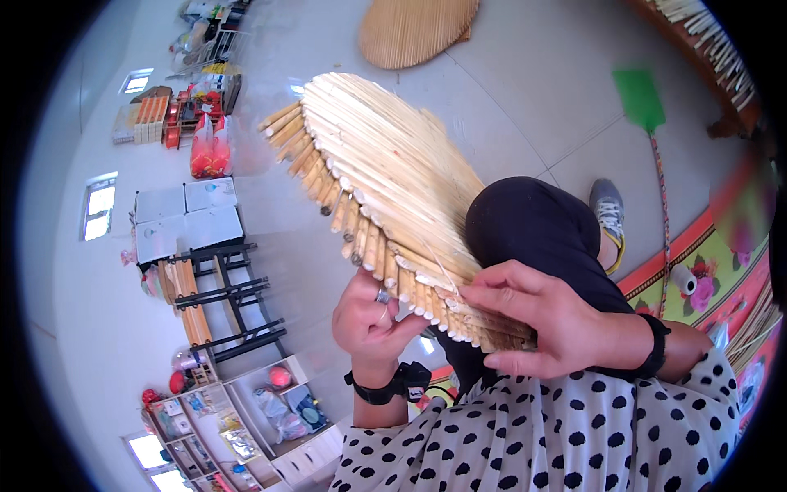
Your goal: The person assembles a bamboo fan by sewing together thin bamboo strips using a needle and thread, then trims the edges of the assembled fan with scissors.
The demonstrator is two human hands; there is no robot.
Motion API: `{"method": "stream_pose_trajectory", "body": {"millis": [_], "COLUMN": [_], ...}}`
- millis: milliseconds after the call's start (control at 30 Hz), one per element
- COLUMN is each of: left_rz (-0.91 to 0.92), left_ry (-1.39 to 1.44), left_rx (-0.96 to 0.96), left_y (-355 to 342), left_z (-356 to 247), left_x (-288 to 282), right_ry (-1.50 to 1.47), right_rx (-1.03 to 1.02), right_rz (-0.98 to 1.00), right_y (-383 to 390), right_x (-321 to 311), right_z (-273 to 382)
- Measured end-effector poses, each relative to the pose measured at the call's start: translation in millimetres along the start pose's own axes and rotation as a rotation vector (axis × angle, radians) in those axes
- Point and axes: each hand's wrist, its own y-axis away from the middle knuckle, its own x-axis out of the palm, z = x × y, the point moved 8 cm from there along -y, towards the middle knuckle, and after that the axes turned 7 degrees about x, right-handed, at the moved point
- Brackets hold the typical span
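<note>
Reed mat: a large woven piece of pale reed stalks, held up in the air in front of the person, above the black-trousered knee. It lies tilted; its long axis runs from the upper left to the lower right of the picture. The rounded far end points up and away toward the floor tiles, and the near edge comes down into both hands.

Stalk ends: the cut ends stand out in a row along the left edge, pointing down and to the left, across the long axis.

Step in hand: I judge the person is working at the near edge of the mat, binding or tightening the last stalks. The greater part looks already woven.

Right hand: it lies over the near edge, the fingers bent and closed on the mat, pressing the stalks together.

Left hand: it is under the edge, fingers curled up against the stalk ends, a ring on one finger. Whether it pinches a thread I cannot tell.

Thin strand: a fine pale fibre shows near the right fingertips.

Next move, as a judgement: it calls for a steady hold with the right hand while the left draws the fibre tight between two stalks, without bending the mat.

Second mat: it lies flat on the floor, well apart.
</note>
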Motion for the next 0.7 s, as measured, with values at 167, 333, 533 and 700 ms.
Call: {"method": "stream_pose_trajectory", "body": {"millis": [167,333,533,700], "left_rz": [-0.148,-0.2,-0.265,-0.236], "left_ry": [0.48,1.015,1.265,1.341], "left_rx": [-0.095,-0.208,-0.415,-0.41], "left_y": [-9.2,-18.9,-13.8,-17.0], "left_z": [8.5,19.8,31.6,32.1], "left_x": [-4.8,5.3,10.2,15.8], "right_ry": [0.103,0.198,0.476,0.868], "right_rx": [-0.029,0.075,0.171,0.231], "right_rz": [-0.154,-0.234,-0.391,-0.513], "right_y": [-24.6,-47.5,-62.9,-70.5], "right_x": [-5.3,4.3,19.2,27.8], "right_z": [29.6,47.7,69.0,75.0]}}
